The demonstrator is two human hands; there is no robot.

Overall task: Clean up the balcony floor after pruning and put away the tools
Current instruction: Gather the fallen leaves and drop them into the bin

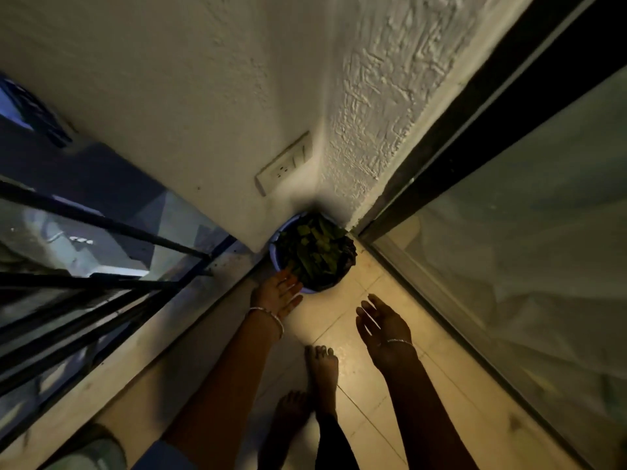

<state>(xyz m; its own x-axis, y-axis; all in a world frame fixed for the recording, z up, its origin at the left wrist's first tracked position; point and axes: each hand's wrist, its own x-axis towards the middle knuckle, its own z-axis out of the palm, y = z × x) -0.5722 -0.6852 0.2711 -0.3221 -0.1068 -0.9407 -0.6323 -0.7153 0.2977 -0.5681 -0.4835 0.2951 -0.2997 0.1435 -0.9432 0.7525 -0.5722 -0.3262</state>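
Reaching down with my left hand, I have its fingers spread and straight at the near rim of the bucket, gripping nothing; I cannot tell whether the fingertips touch the leaves. The bucket stands in the wall corner on the tiled floor, lined with a black bag and heaped with green cuttings. My right hand hovers empty over the tiles, fingers loose and apart. A switch plate sits on the wall above. My bare feet stand just behind my hands.
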